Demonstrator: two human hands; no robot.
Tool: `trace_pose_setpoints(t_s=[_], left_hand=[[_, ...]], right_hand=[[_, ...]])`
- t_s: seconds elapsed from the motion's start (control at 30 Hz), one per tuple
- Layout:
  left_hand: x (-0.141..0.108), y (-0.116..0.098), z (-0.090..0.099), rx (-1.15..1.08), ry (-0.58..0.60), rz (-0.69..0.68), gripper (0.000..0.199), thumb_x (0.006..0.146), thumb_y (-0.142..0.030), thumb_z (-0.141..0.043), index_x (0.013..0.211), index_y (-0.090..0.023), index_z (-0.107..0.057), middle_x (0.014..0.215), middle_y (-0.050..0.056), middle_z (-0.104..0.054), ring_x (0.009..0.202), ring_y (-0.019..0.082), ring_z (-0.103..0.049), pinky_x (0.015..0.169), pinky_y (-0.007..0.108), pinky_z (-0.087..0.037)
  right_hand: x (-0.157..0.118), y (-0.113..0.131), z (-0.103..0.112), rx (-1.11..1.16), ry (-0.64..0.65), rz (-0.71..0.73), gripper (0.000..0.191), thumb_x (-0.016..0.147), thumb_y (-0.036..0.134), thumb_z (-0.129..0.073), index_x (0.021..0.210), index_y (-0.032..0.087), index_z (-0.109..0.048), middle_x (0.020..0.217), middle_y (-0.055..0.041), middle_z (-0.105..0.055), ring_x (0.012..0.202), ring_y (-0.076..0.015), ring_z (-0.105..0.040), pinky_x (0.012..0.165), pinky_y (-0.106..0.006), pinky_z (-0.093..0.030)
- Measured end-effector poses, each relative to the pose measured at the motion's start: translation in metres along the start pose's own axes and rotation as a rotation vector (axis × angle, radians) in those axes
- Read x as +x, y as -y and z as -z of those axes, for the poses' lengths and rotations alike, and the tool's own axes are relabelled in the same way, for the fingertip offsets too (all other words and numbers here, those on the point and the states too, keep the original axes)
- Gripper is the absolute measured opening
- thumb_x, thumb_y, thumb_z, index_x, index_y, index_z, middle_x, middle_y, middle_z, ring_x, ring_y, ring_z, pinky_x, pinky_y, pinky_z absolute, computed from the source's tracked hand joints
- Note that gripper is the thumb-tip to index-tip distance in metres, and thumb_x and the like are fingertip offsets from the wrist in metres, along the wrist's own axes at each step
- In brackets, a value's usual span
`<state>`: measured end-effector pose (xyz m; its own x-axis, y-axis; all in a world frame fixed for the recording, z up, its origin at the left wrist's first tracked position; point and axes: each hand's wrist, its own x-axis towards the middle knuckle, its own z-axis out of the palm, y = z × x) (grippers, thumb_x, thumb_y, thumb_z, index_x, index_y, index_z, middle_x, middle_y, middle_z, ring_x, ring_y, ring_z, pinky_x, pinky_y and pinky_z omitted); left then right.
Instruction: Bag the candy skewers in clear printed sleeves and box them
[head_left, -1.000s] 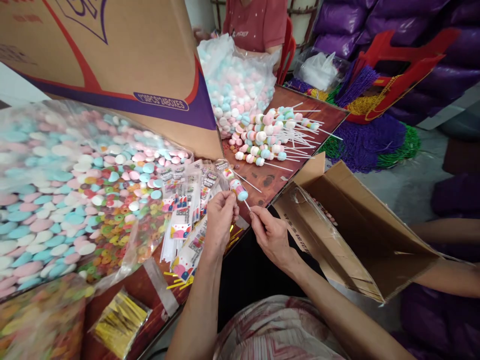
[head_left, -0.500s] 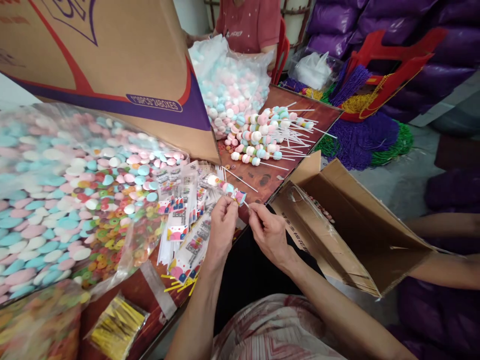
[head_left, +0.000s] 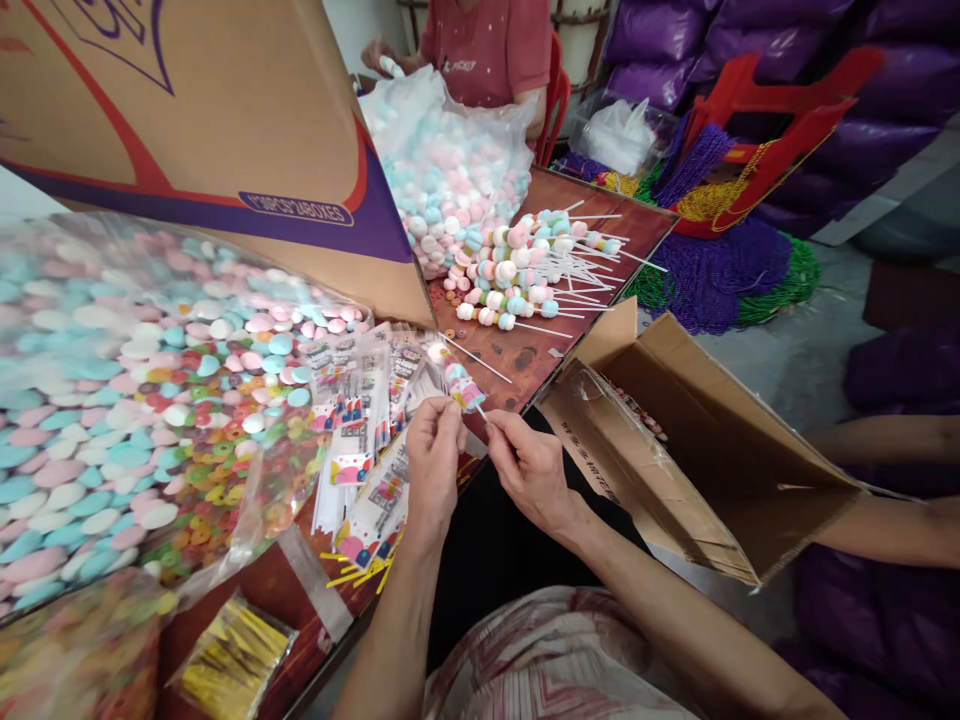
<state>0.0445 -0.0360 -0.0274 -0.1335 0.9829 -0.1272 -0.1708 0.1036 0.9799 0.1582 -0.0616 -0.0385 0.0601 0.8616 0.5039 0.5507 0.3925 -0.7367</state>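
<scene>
A candy skewer in a printed clear wrapper [head_left: 463, 385] slants between my hands at the table's near edge. My left hand [head_left: 437, 450] pinches the wrapper's lower edge. The skewer's white stick is held between the thumb and fingers of my right hand [head_left: 531, 465]. Flat printed wrappers [head_left: 375, 490] lie just left of my left hand, with yellow twist ties [head_left: 356, 572] below them. Beyond my hands, several unwrapped candy skewers [head_left: 517, 270] are piled on the red-brown table [head_left: 525, 365], and one loose white stick [head_left: 476, 358] lies nearer.
Marshmallows [head_left: 82, 450] and gummy rings [head_left: 210, 480] cover the left side. A large carton [head_left: 247, 120] stands behind them. Past a marshmallow bag [head_left: 450, 160] sits a person in a red shirt [head_left: 487, 50]. An open box [head_left: 697, 450] is at right, near another person's arms [head_left: 885, 530].
Both hands and the wrapped skewer have shifted slightly left in view. The seated person's hand has come into view, raised with a white item.
</scene>
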Motion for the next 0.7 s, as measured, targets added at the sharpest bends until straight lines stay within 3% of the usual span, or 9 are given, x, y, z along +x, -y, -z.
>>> trace_pose_setpoints(t_s=[0.07,0.2,0.37,0.5,0.7], left_hand=[[0.002,0.003,0.0,0.053,-0.011,-0.078,0.019,0.089,-0.037,-0.06,0.085,-0.02,-0.053,0.068,-0.004,-0.048,0.06,0.009,-0.047,0.059,0.021,-0.04],[0.0,0.003,-0.003,0.242,-0.068,-0.279,0.026,0.08,-0.032,-0.073,0.095,-0.023,-0.053,0.088,0.0,-0.056,0.077,0.014,-0.056,0.071,0.025,-0.045],[0.0,-0.002,-0.002,0.601,-0.085,-0.472,0.003,0.089,-0.022,-0.059,0.089,-0.022,-0.062,0.087,0.003,-0.059,0.081,0.018,-0.056,0.077,0.029,-0.043],[0.005,0.002,0.004,0.795,-0.034,-0.553,0.014,0.094,-0.017,-0.049,0.092,-0.021,-0.063,0.09,0.005,-0.063,0.085,0.019,-0.058,0.079,0.031,-0.043],[0.007,0.008,0.011,0.909,-0.032,-0.597,0.017,0.095,-0.016,-0.047,0.097,-0.018,-0.063,0.09,0.007,-0.067,0.084,0.02,-0.061,0.078,0.031,-0.045]], right_hand=[[-0.001,-0.002,-0.001,-0.03,-0.026,0.007,0.018,0.098,0.018,-0.045,0.098,0.017,-0.062,0.074,-0.0029,-0.067,0.057,-0.0102,-0.059,0.059,-0.02,-0.046],[-0.003,-0.008,-0.005,-0.162,-0.012,0.089,0.021,0.099,0.018,-0.043,0.1,0.016,-0.063,0.072,-0.0042,-0.069,0.057,-0.012,-0.062,0.058,-0.022,-0.045],[-0.004,-0.013,-0.007,-0.359,0.004,0.263,0.021,0.098,0.014,-0.044,0.098,0.013,-0.065,0.061,-0.0038,-0.065,0.052,-0.0129,-0.058,0.056,-0.025,-0.041],[-0.003,-0.012,-0.006,-0.456,-0.003,0.309,0.021,0.098,0.013,-0.044,0.094,0.013,-0.064,0.055,0.0003,-0.059,0.048,-0.011,-0.052,0.055,-0.024,-0.037],[-0.006,-0.012,-0.007,-0.401,0.026,0.25,0.02,0.098,0.012,-0.044,0.086,0.015,-0.06,0.057,0.0012,-0.059,0.049,-0.0096,-0.053,0.055,-0.023,-0.037]])
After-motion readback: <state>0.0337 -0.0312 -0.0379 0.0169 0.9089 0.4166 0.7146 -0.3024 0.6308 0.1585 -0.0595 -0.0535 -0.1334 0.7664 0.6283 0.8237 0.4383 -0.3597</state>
